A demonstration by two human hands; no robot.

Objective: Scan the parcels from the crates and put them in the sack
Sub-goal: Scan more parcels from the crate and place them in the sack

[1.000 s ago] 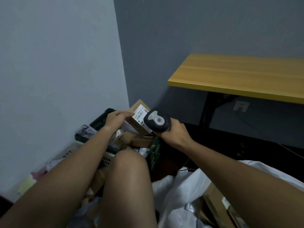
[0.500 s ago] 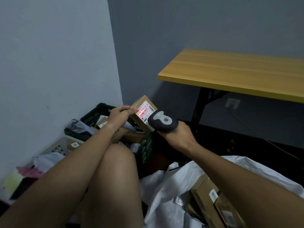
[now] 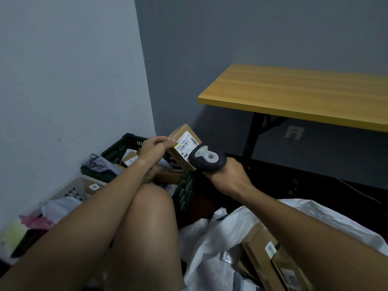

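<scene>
1. The left hand (image 3: 154, 146) is raised above the dark crate (image 3: 117, 151), forearm reaching forward across the knee. Its fingers are curled together, pinching the left edge of a cardboard box (image 3: 183, 148).
2. The box is held in the air, tilted, with its white label (image 3: 186, 142) facing up.
3. The right hand (image 3: 227, 177) grips the scanner (image 3: 206, 157) from below, fingers wrapped round its handle; the fingertips are hidden.
4. The scanner head points at the label, just beside the box's lower right corner.
5. The white sack (image 3: 218, 244) lies open at lower right with boxed parcels (image 3: 266, 252) inside.
6. A pale crate (image 3: 73, 189) sits just beside the dark crate.
</scene>
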